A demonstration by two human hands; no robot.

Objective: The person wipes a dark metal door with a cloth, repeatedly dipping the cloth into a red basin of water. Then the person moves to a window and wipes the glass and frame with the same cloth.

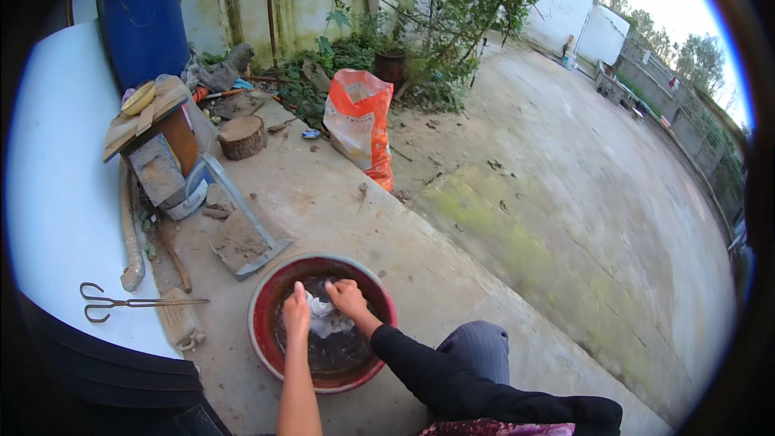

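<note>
A red basin [259, 321] with a pale rim stands on the concrete before me and holds dark, murky water. Within it a wet white cloth [322, 315] lies partly under the surface, its upper part raised between my hands. My left hand [296, 316] grips the cloth's left side, seen edge-on with most fingers hidden. On the opposite side my right hand [347, 299] has its fingers curled around the cloth, below a dark sleeve. Both hands are over the basin's middle.
A metal dustpan [245, 242] lies just beyond the basin. Iron tongs [136, 302] rest at left on a white surface. Farther off are a log stump [242, 137], an orange-and-white woven sack [360, 124] and a blue barrel [142, 18]. The concrete step's edge [484, 260] runs along my right.
</note>
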